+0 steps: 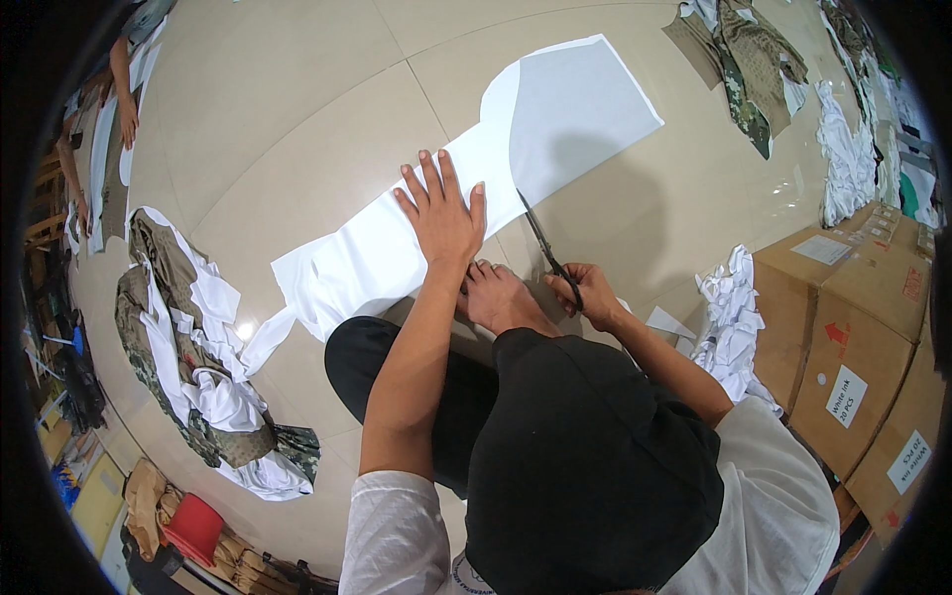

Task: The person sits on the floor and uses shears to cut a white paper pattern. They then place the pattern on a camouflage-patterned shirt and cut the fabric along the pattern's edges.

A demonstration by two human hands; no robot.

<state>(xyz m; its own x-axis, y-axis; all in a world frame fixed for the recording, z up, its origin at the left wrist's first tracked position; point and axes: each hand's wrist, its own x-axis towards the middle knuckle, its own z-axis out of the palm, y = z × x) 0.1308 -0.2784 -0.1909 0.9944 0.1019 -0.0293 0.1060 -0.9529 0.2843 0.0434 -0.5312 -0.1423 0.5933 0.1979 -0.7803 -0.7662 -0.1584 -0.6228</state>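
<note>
A long piece of white cloth or paper [347,253] lies slantwise on the floor, with a pale grey panel [575,114] at its far right end. My left hand [443,218] presses flat on the white part, fingers spread. In my right hand [587,297] is a pair of scissors [542,238], held by the handles. The blade tips touch or overlap the near edge of the sheet, close to the curved border between white and grey. Whether the blades are parted is too small to tell. My bare foot [506,297] rests between both hands.
Camouflage and white cloth scraps [213,367] lie at the left, with more camouflage pieces [749,64] at the far right. Crumpled white scraps [732,322] sit beside cardboard boxes [833,337] on the right. Another person's hand [128,119] shows at the far left.
</note>
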